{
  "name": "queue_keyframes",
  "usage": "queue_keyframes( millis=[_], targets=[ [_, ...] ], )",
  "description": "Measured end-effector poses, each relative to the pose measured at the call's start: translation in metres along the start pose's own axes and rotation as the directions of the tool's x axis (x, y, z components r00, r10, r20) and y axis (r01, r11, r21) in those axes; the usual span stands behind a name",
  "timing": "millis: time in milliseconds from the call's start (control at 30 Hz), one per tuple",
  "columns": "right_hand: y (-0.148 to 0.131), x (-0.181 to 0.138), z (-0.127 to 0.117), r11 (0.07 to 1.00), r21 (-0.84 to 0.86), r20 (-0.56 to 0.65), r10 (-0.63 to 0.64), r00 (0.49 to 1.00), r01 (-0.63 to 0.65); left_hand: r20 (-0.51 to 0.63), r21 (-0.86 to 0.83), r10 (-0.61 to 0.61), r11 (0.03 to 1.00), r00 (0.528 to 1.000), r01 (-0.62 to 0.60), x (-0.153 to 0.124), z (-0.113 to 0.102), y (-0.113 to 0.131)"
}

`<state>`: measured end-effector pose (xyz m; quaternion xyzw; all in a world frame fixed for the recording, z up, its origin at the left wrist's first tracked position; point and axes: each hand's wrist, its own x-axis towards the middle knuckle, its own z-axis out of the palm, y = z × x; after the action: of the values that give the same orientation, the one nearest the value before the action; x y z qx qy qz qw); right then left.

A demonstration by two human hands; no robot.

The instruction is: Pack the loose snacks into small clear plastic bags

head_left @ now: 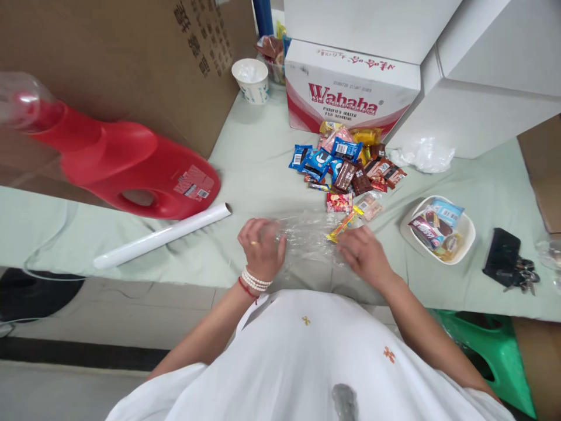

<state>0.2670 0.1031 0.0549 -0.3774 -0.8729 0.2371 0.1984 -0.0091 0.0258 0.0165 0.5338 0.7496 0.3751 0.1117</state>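
A crinkled clear plastic bag lies at the table's front edge, between my two hands. My left hand, with a ring and a white beaded bracelet, has its blurred fingers curled over the bag's left end. At the other end, my right hand pinches the plastic with bent fingers. Just above those fingertips, a thin yellow-and-orange snack stick rests against the bag. Beyond it lie a red candy packet, a pale pink packet and a heap of wrapped snacks, with blue packets and brown ones.
Behind the heap stands a Wahaha water carton. To the left are a large red detergent bottle and a white roll. A white bowl of snacks, a black key case, crumpled plastic and a paper cup surround the area.
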Motion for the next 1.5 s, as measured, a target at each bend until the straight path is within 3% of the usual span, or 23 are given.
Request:
queue_keyframes(
  millis=[67,133,200,300,400,500,633,733,833,933,1000,1100,1167,1200,1267,1333,1400,1500],
  targets=[
    [-0.007,-0.008,0.008,0.977,0.053,0.198,-0.211,0.957,0.205,0.238,0.022,0.214,0.974,0.947,-0.225,0.000,-0.006,0.000],
    [-0.006,-0.025,0.014,0.954,0.105,0.288,-0.300,0.909,0.282,0.455,0.019,0.301,0.938,0.838,-0.347,0.002,-0.013,-0.007],
    [-0.001,-0.046,0.011,0.954,0.148,0.329,-0.296,0.897,0.260,0.578,0.070,0.267,0.925,0.771,-0.374,0.003,-0.020,-0.021],
    [0.011,-0.065,-0.014,0.958,0.243,0.369,-0.238,0.898,0.154,0.667,0.140,0.202,0.912,0.717,-0.387,-0.001,-0.028,-0.043],
    [0.029,-0.044,-0.043,0.981,0.186,0.278,-0.102,0.955,0.051,0.700,0.176,0.189,0.889,0.688,-0.423,-0.007,-0.030,-0.052],
    [0.046,0.016,-0.050,0.994,-0.092,0.104,0.067,0.992,-0.057,0.710,0.208,0.160,0.882,0.685,-0.422,-0.008,-0.029,-0.046],
    [0.053,0.097,-0.025,0.937,-0.328,0.129,0.172,0.977,-0.122,0.671,0.227,0.139,0.896,0.728,-0.381,-0.007,-0.032,-0.036],
    [0.049,0.116,-0.005,0.889,-0.440,0.182,0.229,0.956,-0.129,0.623,0.261,0.103,0.907,0.775,-0.331,-0.011,-0.033,-0.035],
    [0.052,0.102,-0.002,0.876,-0.446,0.172,0.285,0.943,-0.184,0.611,0.294,0.081,0.901,0.788,-0.321,-0.020,-0.030,-0.036],
    [0.064,0.086,-0.015,0.926,-0.278,0.094,0.290,0.952,-0.255,0.606,0.315,0.081,0.889,0.791,-0.333,-0.026,-0.025,-0.036],
    [0.071,0.086,-0.025,0.930,0.011,-0.007,0.367,0.930,-0.367,0.603,0.332,0.073,0.882,0.794,-0.333,-0.026,-0.022,-0.034],
    [0.071,0.101,-0.032,0.723,0.475,-0.076,0.602,0.795,-0.502,0.601,0.358,0.062,0.871,0.797,-0.337,-0.022,-0.020,-0.031],
    [0.063,0.114,-0.032,0.662,0.528,-0.048,0.649,0.759,-0.533,0.596,0.366,0.061,0.867,0.801,-0.339,-0.019,-0.019,-0.030],
    [0.057,0.118,-0.030,0.701,0.450,-0.025,0.629,0.777,-0.553,0.594,0.367,0.063,0.866,0.802,-0.340,-0.018,-0.019,-0.030],
    [0.047,0.122,-0.027,0.818,0.141,0.046,0.557,0.829,-0.557,0.593,0.360,0.071,0.867,0.802,-0.343,-0.019,-0.019,-0.032],
    [0.040,0.120,-0.026,0.849,-0.169,0.098,0.519,0.849,-0.500,0.590,0.351,0.084,0.869,0.803,-0.349,-0.021,-0.019,-0.034],
    [0.038,0.120,-0.027,0.803,-0.335,0.001,0.524,0.852,-0.494,0.582,0.343,0.099,0.870,0.807,-0.354,-0.023,-0.020,-0.036],
    [0.040,0.132,-0.025,0.685,-0.428,-0.243,0.541,0.805,-0.589,0.567,0.335,0.111,0.874,0.816,-0.352,-0.026,-0.020,-0.037]
  ],
)
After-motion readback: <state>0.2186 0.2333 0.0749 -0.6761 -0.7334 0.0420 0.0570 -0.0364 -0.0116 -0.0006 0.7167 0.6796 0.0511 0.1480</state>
